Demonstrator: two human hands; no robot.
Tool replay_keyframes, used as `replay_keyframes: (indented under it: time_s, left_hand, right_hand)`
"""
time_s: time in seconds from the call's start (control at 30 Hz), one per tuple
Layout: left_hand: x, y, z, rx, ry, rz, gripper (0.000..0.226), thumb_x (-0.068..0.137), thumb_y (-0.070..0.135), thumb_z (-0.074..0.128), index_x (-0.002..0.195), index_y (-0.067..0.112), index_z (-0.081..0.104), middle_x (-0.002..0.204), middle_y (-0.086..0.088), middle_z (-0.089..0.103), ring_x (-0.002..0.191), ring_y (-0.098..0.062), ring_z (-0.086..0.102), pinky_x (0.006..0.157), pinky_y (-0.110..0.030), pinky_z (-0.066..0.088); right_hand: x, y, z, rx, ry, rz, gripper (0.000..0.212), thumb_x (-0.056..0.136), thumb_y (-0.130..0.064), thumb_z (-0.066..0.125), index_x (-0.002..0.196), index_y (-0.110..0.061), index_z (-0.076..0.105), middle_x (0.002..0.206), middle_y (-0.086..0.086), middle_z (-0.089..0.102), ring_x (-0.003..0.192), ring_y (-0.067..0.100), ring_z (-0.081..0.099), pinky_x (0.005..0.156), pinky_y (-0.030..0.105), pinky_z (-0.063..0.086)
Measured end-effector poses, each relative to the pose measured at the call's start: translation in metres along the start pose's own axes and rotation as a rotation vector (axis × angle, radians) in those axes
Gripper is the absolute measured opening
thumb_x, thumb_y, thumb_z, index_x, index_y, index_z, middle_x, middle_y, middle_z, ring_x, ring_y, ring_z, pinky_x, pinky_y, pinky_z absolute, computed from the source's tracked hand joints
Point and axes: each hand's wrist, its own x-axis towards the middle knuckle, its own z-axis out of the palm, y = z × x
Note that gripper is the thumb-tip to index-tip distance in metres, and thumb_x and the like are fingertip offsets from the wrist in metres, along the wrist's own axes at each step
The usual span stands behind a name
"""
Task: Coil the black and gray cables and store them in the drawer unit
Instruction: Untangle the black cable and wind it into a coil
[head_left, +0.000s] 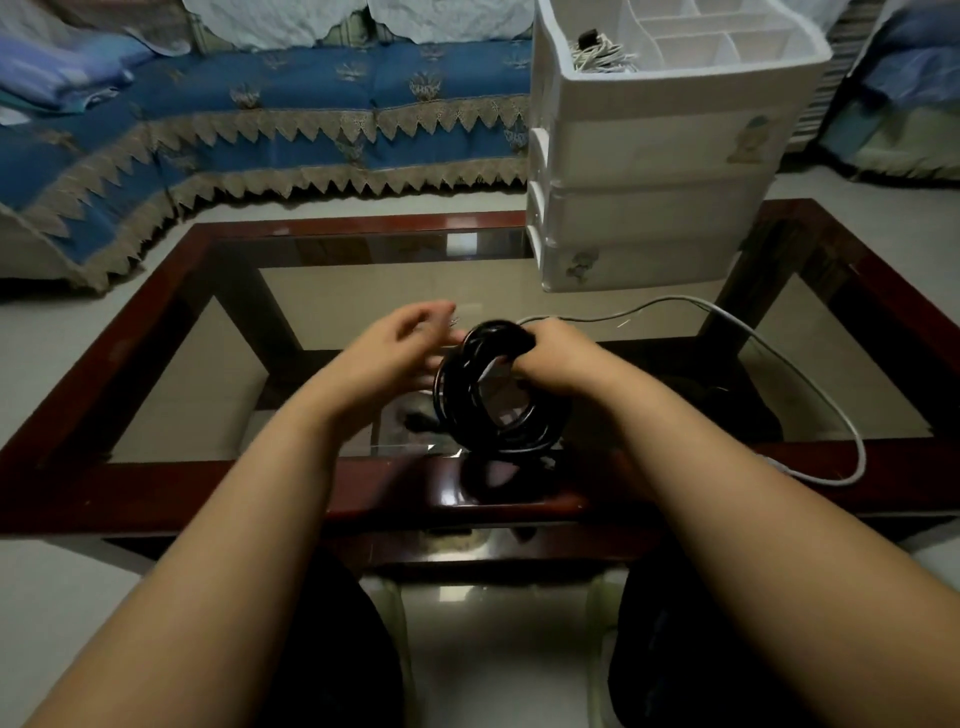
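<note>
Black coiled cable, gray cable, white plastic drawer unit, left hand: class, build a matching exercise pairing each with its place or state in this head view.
Things:
1. black coiled cable
2. gray cable
3. white plastic drawer unit
4. left hand

States:
A. stands on the glass-topped table's far right corner
B. open, fingers relaxed
C. gripped by the right hand
D. lies loose on the table

Pairs: 1-C, 2-D, 3-A, 4-B

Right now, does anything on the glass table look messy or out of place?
Yes. The long gray cable sprawls loose across the glass-topped wooden table, uncoiled, its end past the front right edge. The black cable coil, held by the right hand, looks tidy.
</note>
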Motion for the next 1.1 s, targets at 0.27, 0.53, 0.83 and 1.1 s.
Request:
replay_keyframes:
  time_s: [0.27,0.53,0.83,1.1]
  left_hand:
    - [0.010,-0.012,0.015,-0.273,-0.126,-0.143,0.078,0.078,0.077,0.018,0.114,0.025,0.064,0.111,-0.005,0.070,0.097,-0.022,0.069,0.085,-0.035,0.053]
    - [0.018,-0.018,0.016,-0.195,-0.209,-0.205,0.046,0.074,0.042,0.064,0.106,0.010,0.065,0.094,-0.007,0.073,0.079,-0.025,0.071,0.067,-0.036,0.058]
    - [0.023,-0.012,0.018,0.199,-0.278,-0.219,0.043,0.071,0.016,0.082,0.108,0.013,0.060,0.100,-0.007,0.070,0.089,-0.019,0.069,0.085,-0.032,0.054]
    - [0.032,-0.012,0.035,0.345,-0.002,-0.181,0.013,0.076,0.009,0.069,0.086,0.015,0.062,0.068,-0.004,0.064,0.056,-0.015,0.062,0.054,-0.026,0.050]
  right_hand:
    - [-0.003,0.000,-0.001,0.080,-0.031,0.006,0.018,0.081,-0.005,0.059,0.097,-0.001,0.067,0.084,0.014,0.067,0.076,0.026,0.064,0.066,0.032,0.049]
    - [-0.010,-0.006,0.005,-0.125,-0.135,-0.126,0.021,0.088,-0.014,0.054,0.107,-0.011,0.062,0.094,0.010,0.065,0.081,0.024,0.061,0.065,0.031,0.046]
    - [-0.023,-0.006,0.009,-0.382,-0.149,-0.346,0.060,0.083,-0.021,0.066,0.136,-0.015,0.039,0.124,0.009,0.055,0.105,0.024,0.056,0.084,0.033,0.047]
    - [-0.017,-0.003,0.001,-0.225,-0.183,-0.322,0.091,0.084,-0.010,0.065,0.152,-0.024,0.005,0.131,0.010,0.054,0.099,0.017,0.057,0.082,0.028,0.048]
